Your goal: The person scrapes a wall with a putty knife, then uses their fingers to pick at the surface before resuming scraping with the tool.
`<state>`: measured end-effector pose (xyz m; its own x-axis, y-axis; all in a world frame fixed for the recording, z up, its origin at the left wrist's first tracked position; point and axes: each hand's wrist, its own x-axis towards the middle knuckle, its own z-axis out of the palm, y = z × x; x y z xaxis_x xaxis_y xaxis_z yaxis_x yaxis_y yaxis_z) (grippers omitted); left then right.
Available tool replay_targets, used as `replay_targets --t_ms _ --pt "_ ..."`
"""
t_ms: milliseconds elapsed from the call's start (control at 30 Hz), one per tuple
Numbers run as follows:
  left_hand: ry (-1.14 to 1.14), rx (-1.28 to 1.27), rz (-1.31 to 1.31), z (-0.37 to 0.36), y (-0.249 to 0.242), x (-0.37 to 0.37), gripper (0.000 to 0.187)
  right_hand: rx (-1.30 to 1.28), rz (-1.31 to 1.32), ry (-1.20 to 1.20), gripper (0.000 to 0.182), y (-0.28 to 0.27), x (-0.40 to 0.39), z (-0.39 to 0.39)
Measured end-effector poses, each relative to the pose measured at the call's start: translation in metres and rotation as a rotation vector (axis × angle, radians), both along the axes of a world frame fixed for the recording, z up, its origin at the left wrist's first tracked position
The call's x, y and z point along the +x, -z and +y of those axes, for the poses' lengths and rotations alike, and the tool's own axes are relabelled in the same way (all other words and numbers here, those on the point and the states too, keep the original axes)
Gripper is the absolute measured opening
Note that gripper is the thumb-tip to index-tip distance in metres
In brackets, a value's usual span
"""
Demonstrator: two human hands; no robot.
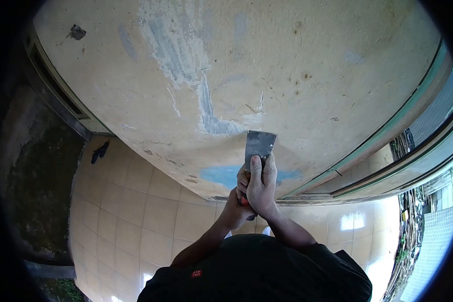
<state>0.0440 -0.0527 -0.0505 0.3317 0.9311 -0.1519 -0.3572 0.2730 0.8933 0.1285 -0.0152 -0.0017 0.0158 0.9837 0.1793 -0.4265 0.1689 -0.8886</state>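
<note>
Dark shirt | red label; white lettering; too small to read with certainty

- Broad grey scraper blade: flat metal, dull, speckled with pale residue.
- Cream wall: matt, pitted, roughened by chalky grey-white patches.
- Square beige floor tiles: smooth, glossy, with bright reflections at right.
- Dark short-sleeved shirt: soft matt cloth.
</note>
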Motion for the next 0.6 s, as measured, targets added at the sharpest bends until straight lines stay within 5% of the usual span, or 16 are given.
replay_targets --t_ms 333,433,600 --pt "0.032 0.124 0.047 -0.011 0.014 -0.022 0.051 0.039 -0.023 -0.176 0.012 0.008 0.011 0.003" --pt "0.101 0.104 -0.363 -0.013 0.008 -0.036 0.063 0.052 -0.032 -0.299 0.019 -0.001 0.009 0.004" --pt "0.011 0.224 -0.621 -0.018 0.006 -0.021 0.067 0.157 -0.099 -0.317 0.026 -0.012 0.000 0.007"
